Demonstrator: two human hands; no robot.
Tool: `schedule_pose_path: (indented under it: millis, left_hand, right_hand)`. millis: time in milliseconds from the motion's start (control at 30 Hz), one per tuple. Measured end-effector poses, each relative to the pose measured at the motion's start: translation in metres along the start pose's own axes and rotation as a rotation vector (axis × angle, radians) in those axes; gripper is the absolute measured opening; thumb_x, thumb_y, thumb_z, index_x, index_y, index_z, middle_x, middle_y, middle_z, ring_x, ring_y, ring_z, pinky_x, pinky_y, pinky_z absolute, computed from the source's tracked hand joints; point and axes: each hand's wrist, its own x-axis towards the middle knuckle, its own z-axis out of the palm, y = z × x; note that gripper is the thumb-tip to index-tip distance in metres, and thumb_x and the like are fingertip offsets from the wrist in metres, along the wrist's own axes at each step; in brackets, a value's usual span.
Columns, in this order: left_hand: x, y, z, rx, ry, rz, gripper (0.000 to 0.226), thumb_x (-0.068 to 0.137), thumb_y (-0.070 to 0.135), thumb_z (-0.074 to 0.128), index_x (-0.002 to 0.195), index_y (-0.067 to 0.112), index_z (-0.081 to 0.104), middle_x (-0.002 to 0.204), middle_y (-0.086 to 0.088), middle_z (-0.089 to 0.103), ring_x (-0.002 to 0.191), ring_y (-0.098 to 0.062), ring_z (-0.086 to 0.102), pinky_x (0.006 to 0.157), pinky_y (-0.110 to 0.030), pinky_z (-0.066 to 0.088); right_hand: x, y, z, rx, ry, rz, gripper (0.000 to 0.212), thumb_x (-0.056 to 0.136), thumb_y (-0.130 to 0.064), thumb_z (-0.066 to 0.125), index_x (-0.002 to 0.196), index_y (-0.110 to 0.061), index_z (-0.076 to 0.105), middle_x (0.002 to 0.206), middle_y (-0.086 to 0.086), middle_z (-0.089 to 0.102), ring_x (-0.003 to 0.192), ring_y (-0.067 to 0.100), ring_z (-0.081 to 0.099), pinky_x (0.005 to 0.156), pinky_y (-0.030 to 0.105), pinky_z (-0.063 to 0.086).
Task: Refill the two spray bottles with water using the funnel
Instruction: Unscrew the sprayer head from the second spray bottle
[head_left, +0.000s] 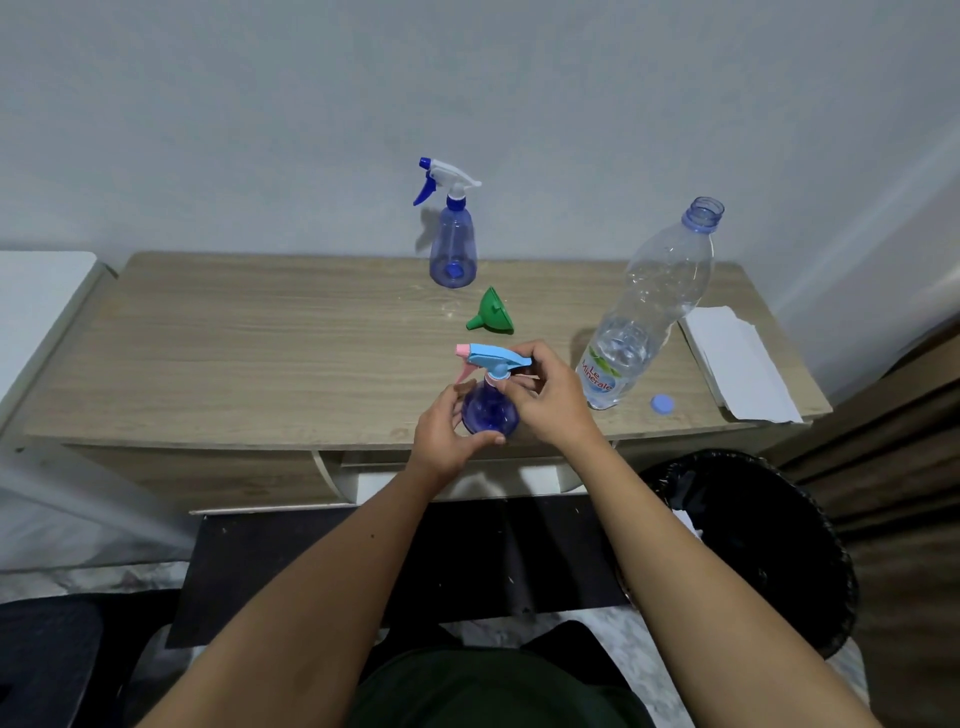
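Note:
A blue spray bottle (489, 410) with a light-blue and pink trigger head stands near the front edge of the wooden table (234, 353). My left hand (449, 434) grips its body from the left. My right hand (545, 397) pinches the collar of its trigger head. A second blue spray bottle (453, 244) with a white and dark-blue head stands at the back, by the wall. A green funnel (492, 313) lies on its side between the two. An uncapped water bottle (644, 317), partly full, stands to the right, with its blue cap (661, 404) lying beside it.
White paper sheets (737, 358) lie at the table's right end. A black bin (753, 545) stands on the floor at the right, below the table's edge. A white surface (36, 301) adjoins the table on the left.

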Motion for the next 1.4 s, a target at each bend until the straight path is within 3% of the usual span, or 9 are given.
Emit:
schedule_pose_path:
  millis: [100, 200, 400, 600, 733, 1000, 1133, 1267, 1400]
  left_hand:
    - [0.0, 0.001, 0.0, 0.004, -0.002, 0.02, 0.112, 0.051, 0.054, 0.1, 0.146, 0.019, 0.052, 0.142, 0.001, 0.065, 0.131, -0.011, 0.064, 0.113, -0.045, 0.052]
    - [-0.001, 0.003, 0.0, 0.024, 0.003, 0.041, 0.103, 0.053, 0.047, 0.1, 0.143, 0.03, 0.052, 0.141, 0.003, 0.065, 0.13, -0.01, 0.064, 0.113, -0.043, 0.052]
    - [-0.003, 0.005, 0.002, 0.041, 0.019, 0.073, 0.093, 0.056, 0.045, 0.097, 0.132, 0.056, 0.045, 0.14, 0.005, 0.064, 0.129, -0.01, 0.064, 0.11, -0.033, 0.052]
    - [0.0, 0.003, 0.001, 0.034, -0.011, 0.051, 0.098, 0.062, 0.022, 0.102, 0.14, 0.043, 0.045, 0.143, 0.0, 0.063, 0.13, -0.011, 0.063, 0.112, -0.034, 0.051]
    - [0.0, 0.001, 0.002, 0.017, 0.011, 0.022, 0.097, 0.05, 0.043, 0.1, 0.134, 0.023, 0.056, 0.131, 0.007, 0.067, 0.123, -0.009, 0.067, 0.112, -0.035, 0.052]
    - [-0.002, 0.004, 0.003, -0.008, 0.013, 0.014, 0.09, 0.047, 0.047, 0.099, 0.126, 0.037, 0.058, 0.131, 0.012, 0.067, 0.123, -0.011, 0.067, 0.109, -0.029, 0.051]
    - [-0.003, 0.004, 0.0, -0.015, 0.011, 0.004, 0.092, 0.049, 0.047, 0.1, 0.13, 0.031, 0.058, 0.132, 0.002, 0.069, 0.124, -0.015, 0.067, 0.111, -0.034, 0.052]
    - [-0.004, 0.009, 0.0, -0.031, 0.01, -0.025, 0.097, 0.048, 0.048, 0.099, 0.133, 0.026, 0.057, 0.135, -0.002, 0.067, 0.127, -0.016, 0.066, 0.111, -0.033, 0.052]
    - [-0.003, 0.011, 0.0, -0.008, 0.011, -0.057, 0.092, 0.05, 0.029, 0.104, 0.13, 0.023, 0.058, 0.133, -0.005, 0.069, 0.125, -0.017, 0.067, 0.11, -0.036, 0.053]
  right_hand:
    - [-0.001, -0.002, -0.003, -0.017, -0.003, -0.059, 0.032, 0.087, -0.012, 0.084, 0.113, -0.013, 0.065, 0.113, 0.002, 0.071, 0.1, 0.009, 0.074, 0.088, 0.021, 0.059]
    - [0.001, -0.006, -0.002, -0.05, 0.046, -0.093, 0.036, 0.079, -0.014, 0.091, 0.104, -0.019, 0.067, 0.11, 0.005, 0.07, 0.097, 0.015, 0.071, 0.079, 0.009, 0.053]
    - [0.0, -0.005, -0.01, 0.013, -0.024, -0.059, 0.05, 0.078, -0.01, 0.091, 0.123, -0.019, 0.072, 0.12, -0.002, 0.074, 0.108, 0.012, 0.074, 0.094, 0.028, 0.062]
    - [0.003, -0.017, -0.003, -0.119, 0.032, -0.055, 0.042, 0.079, -0.017, 0.092, 0.114, -0.02, 0.07, 0.108, -0.003, 0.075, 0.094, 0.011, 0.073, 0.082, 0.017, 0.059]
    - [0.003, -0.03, -0.011, 0.044, 0.059, -0.036, 0.044, 0.085, -0.013, 0.087, 0.116, -0.023, 0.057, 0.103, -0.003, 0.075, 0.08, 0.006, 0.076, 0.074, 0.018, 0.058]
    - [0.01, -0.07, -0.034, 0.182, 0.161, -0.127, 0.048, 0.086, -0.01, 0.085, 0.118, -0.019, 0.049, 0.096, 0.001, 0.066, 0.059, -0.003, 0.062, 0.068, 0.014, 0.051]
    - [0.015, -0.09, -0.05, 0.231, 0.239, -0.147, 0.048, 0.086, -0.012, 0.084, 0.122, -0.019, 0.054, 0.101, -0.005, 0.065, 0.059, 0.009, 0.056, 0.072, 0.031, 0.057]
    - [0.02, -0.091, -0.069, 0.24, 0.284, -0.15, 0.047, 0.087, -0.012, 0.082, 0.125, -0.019, 0.055, 0.099, -0.002, 0.064, 0.06, 0.014, 0.049, 0.072, 0.033, 0.055]
    - [0.021, -0.059, -0.07, 0.196, 0.272, -0.056, 0.048, 0.084, -0.017, 0.083, 0.124, -0.022, 0.057, 0.095, 0.002, 0.062, 0.058, 0.007, 0.049, 0.068, 0.028, 0.052]
